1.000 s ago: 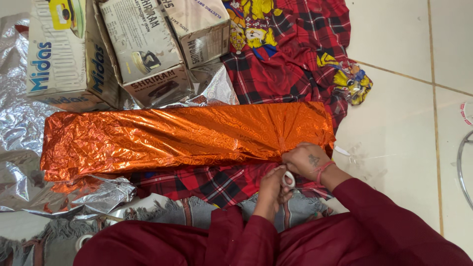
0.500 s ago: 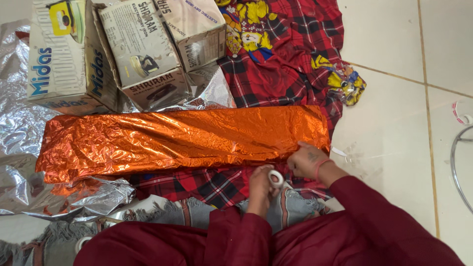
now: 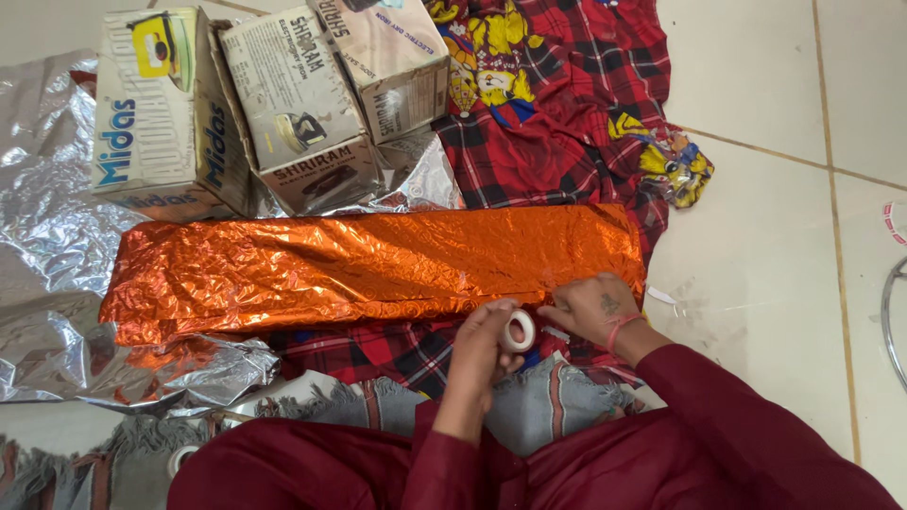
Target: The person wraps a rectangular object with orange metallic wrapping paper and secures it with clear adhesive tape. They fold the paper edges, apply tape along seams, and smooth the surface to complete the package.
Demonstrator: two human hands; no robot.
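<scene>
so the small white tape roll [image 3: 518, 331] is pinched in the left hand [image 3: 484, 342], right at the near edge of a long orange foil-wrapped parcel [image 3: 378, 263] lying on the floor. right hand [image 3: 590, 307] presses flat on the parcel's right end, fingers spread. red plaid cloth [image 3: 557, 113] underneath, crumpled silver foil [image 3: 47, 246] left, three cardboard boxes [image 3: 274, 94] behind

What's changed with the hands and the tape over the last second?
The left hand has carried the white tape roll up from the lap to the orange foil parcel's near edge. The right hand stays pressed on that edge near the parcel's right end. Parcel and cardboard boxes lie as before.
</scene>
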